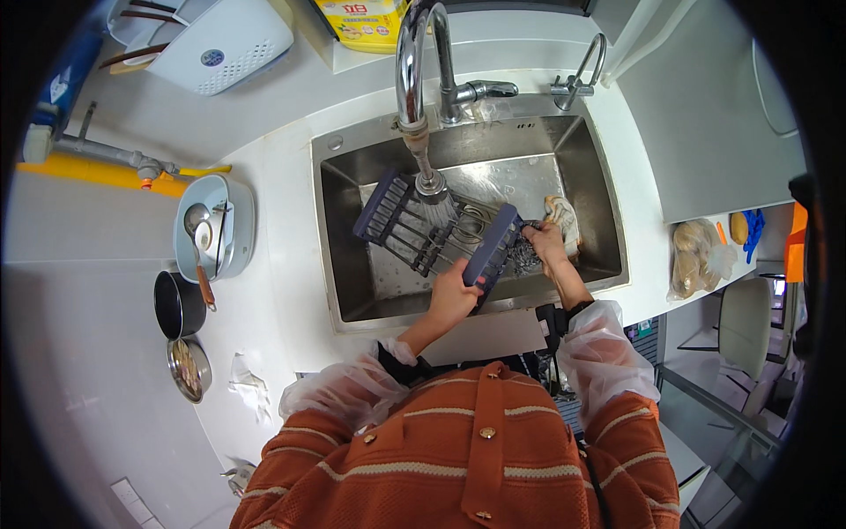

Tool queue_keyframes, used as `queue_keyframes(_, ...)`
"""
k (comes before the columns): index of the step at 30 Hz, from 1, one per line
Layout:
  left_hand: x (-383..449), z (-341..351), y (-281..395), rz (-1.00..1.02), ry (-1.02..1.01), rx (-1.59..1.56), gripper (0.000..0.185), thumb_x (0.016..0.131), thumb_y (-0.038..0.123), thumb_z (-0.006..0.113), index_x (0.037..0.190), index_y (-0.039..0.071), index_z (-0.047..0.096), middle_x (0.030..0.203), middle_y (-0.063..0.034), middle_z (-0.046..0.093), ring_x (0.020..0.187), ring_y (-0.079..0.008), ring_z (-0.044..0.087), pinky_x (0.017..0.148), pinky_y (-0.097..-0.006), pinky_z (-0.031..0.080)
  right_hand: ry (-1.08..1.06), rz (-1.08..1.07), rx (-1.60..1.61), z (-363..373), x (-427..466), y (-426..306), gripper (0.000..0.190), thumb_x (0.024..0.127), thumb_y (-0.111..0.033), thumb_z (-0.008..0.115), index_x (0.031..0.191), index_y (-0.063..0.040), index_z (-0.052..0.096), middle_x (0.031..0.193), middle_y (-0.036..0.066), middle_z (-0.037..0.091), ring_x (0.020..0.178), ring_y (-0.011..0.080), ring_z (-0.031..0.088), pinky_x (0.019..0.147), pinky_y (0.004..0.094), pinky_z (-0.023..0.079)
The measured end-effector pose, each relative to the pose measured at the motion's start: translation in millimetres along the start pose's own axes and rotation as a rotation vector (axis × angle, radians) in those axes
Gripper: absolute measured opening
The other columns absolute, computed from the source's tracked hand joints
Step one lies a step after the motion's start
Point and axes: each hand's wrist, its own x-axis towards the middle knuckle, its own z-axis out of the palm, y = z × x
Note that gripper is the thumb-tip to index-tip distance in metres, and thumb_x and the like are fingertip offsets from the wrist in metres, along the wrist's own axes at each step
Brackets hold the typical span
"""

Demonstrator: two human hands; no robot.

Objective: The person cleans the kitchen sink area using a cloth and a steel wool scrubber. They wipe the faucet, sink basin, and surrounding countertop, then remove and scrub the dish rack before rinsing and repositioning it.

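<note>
Over the stainless steel sink (581,159) a rack (413,241) with purple-grey plastic ends and metal rods is held tilted. My left hand (451,294) grips the lower corner of its nearer end panel. Water runs from the spray head of the chrome faucet (411,79) onto the rods. At the outer face of that same panel, my right hand (547,246) has its fingers closed on what looks like a steel wool scourer (524,256). Just beyond my right hand, a crumpled, stained cloth (562,215) lies in the sink.
A smaller tap (575,86) stands at the back right. Left of the sink are a pale blue basin (244,228) with a ladle, a black pot (178,305) and a metal bowl (190,370). Bagged food (691,254) sits on the right counter. A yellow detergent container (363,26) stands behind.
</note>
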Motion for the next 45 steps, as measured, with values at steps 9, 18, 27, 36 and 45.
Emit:
queue_keyframes(9, 9, 2, 7, -0.006, 0.052, -0.147, 0.025, 0.072, -0.012, 0.045, 0.096, -0.005, 0.051, 0.088, -0.0135, 0.065, 0.074, -0.0206, 0.067, 0.053, -0.0294, 0.055, -0.120, 0.128, 0.399, 1, -25, 5, 0.020, 0.079, 0.001, 0.057, 0.098, 0.001, 0.064, 0.085, 0.006, 0.065, 0.069, 0.0143, 0.060, 0.062, 0.0263, 0.048)
queue_keyframes(18, 10, 3, 9, -0.049, 0.037, -0.118, 0.022, 0.073, -0.010, 0.049, 0.095, -0.005, 0.050, 0.087, -0.0140, 0.065, 0.073, -0.0194, 0.067, 0.055, -0.0298, 0.056, -0.142, 0.056, 0.064, 1, -44, 10, 0.013, 0.080, -0.005, 0.066, 0.092, 0.000, 0.063, 0.083, 0.005, 0.066, 0.071, 0.0098, 0.060, 0.064, 0.0218, 0.046)
queue_keyframes(27, 13, 10, 6, -0.051, 0.022, -0.094, 0.024, 0.073, -0.010, 0.049, 0.096, -0.006, 0.051, 0.088, -0.0151, 0.065, 0.072, -0.0204, 0.068, 0.052, -0.0292, 0.055, 0.001, -0.117, -0.328, 21, -36, 34, 0.025, 0.078, -0.010, 0.059, 0.097, 0.007, 0.062, 0.076, 0.007, 0.065, 0.066, 0.0110, 0.055, 0.063, 0.0267, 0.046)
queue_keyframes(36, 19, 11, 8, -0.072, 0.044, -0.181, 0.020, 0.074, -0.010, 0.047, 0.093, -0.006, 0.049, 0.088, -0.0152, 0.065, 0.072, -0.0211, 0.068, 0.053, -0.0290, 0.056, -0.010, -0.162, -0.108, -7, -40, 44, 0.033, 0.085, -0.019, 0.067, 0.107, -0.001, 0.051, 0.092, 0.007, 0.061, 0.085, 0.0106, 0.053, 0.074, 0.0240, 0.044)
queue_keyframes(45, 18, 9, 17, -0.118, 0.042, -0.195, 0.020, 0.073, -0.010, 0.047, 0.092, -0.006, 0.049, 0.089, -0.0148, 0.065, 0.073, -0.0205, 0.068, 0.054, -0.0285, 0.056, -0.036, -0.148, -0.239, 7, -48, 20, 0.027, 0.087, -0.015, 0.063, 0.108, -0.001, 0.056, 0.094, 0.005, 0.062, 0.082, 0.0073, 0.053, 0.072, 0.0213, 0.043)
